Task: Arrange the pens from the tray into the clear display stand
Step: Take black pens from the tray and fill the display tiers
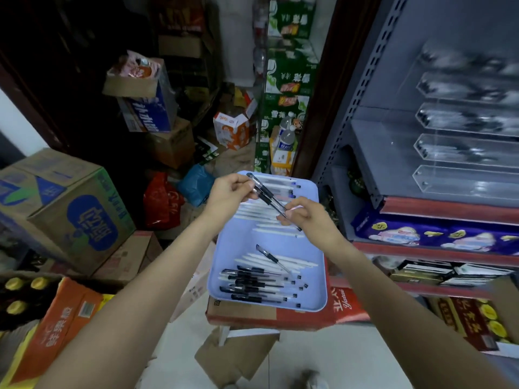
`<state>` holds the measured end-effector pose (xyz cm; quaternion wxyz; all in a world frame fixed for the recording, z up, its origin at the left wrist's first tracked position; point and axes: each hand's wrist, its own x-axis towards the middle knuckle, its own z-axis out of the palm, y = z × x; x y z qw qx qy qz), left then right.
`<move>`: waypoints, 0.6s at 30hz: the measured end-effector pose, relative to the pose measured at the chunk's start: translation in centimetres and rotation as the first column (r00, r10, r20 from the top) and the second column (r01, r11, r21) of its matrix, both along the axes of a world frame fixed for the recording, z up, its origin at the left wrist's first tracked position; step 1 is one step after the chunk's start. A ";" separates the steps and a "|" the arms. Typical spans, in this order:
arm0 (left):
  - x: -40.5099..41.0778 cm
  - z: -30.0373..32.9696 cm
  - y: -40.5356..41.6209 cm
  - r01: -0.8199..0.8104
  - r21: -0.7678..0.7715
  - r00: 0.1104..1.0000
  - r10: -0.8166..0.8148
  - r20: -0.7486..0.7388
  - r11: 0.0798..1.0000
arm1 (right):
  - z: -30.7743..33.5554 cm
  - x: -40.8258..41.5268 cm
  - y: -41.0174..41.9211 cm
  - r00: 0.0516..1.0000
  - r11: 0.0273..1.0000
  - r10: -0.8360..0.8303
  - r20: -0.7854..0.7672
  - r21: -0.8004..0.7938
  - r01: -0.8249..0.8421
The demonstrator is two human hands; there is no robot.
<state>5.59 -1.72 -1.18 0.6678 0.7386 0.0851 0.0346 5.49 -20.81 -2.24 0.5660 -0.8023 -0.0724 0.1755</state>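
So the big grey shelving unit fills the right side, and the clear display stand sits on its upper shelf, tiered slots stacked one above another. It's pretty blurred, so I can't tell what's already in the slots.

Below and to the left of that is the light blue tray, parked on top of a red cardboard box. Plenty of stock left in it: a bunch of black pens along the near edge, white pens lying across the middle and far end.

Over the far end of the tray, both hands are up with a small bundle of black pens between them. Left hand pinches the capped ends with curled fingers, right hand has its fingertips closed round the tip ends. Looks like two or three pens, hard to count.

My read: this is the gather-and-square-up step, pens lifted but not carried over yet. Next move needs one hand to take the whole bundle, swing up and right to the stand, and line the pens up with a slot opening.
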 end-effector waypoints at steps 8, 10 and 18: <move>2.2 5.3 -9.8 0.155 -0.153 0.988 -0.149 0.050 0.976 | 5.6 1.5 -6.7 0.991 0.955 -0.132 0.001 0.267 0.127; 2.7 6.9 -13.5 0.172 -0.110 0.982 -0.163 0.092 0.979 | 6.8 2.2 -9.5 0.990 0.976 -0.124 0.061 0.188 0.111; 7.0 10.1 -25.3 0.236 0.670 0.892 -0.431 0.138 0.704 | 11.8 6.3 -24.8 0.904 0.982 -0.180 0.388 0.123 0.143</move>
